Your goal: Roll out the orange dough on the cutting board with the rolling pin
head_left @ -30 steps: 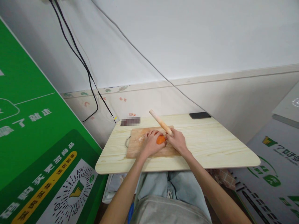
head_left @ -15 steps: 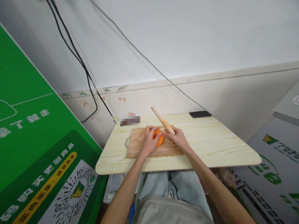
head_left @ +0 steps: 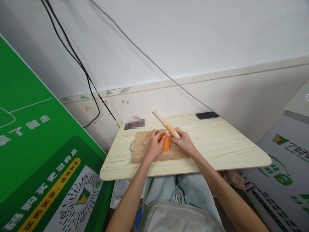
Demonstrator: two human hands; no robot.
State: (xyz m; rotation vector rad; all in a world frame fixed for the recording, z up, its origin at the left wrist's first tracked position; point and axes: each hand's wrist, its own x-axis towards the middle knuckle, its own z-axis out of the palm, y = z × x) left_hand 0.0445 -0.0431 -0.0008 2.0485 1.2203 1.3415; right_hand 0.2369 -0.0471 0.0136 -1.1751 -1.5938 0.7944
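On the wooden cutting board (head_left: 140, 154) lies a flattened orange piece of dough (head_left: 166, 144), roundish with an uneven edge. My left hand (head_left: 155, 143) grips the dough's left side, thumb on top and fingers curled over the far edge. A pale wooden rolling pin (head_left: 165, 123) slants up to the left from my right hand (head_left: 183, 141), which is closed around its near end. The fingertips of my right hand are at the dough's right edge; whether they press it I cannot tell. White flour-like smudges mark the board.
The board rests on a light wood-grain table (head_left: 222, 145). A black phone (head_left: 207, 115) lies at the back right, a blurred-out dark object (head_left: 134, 124) at the back left. Black cables (head_left: 84, 69) hang on the wall; a green printed panel (head_left: 48, 138) stands left.
The orange dough shows slightly more of its face between my hands. The rolling pin has tipped a little further left. The camera view has shifted slightly.
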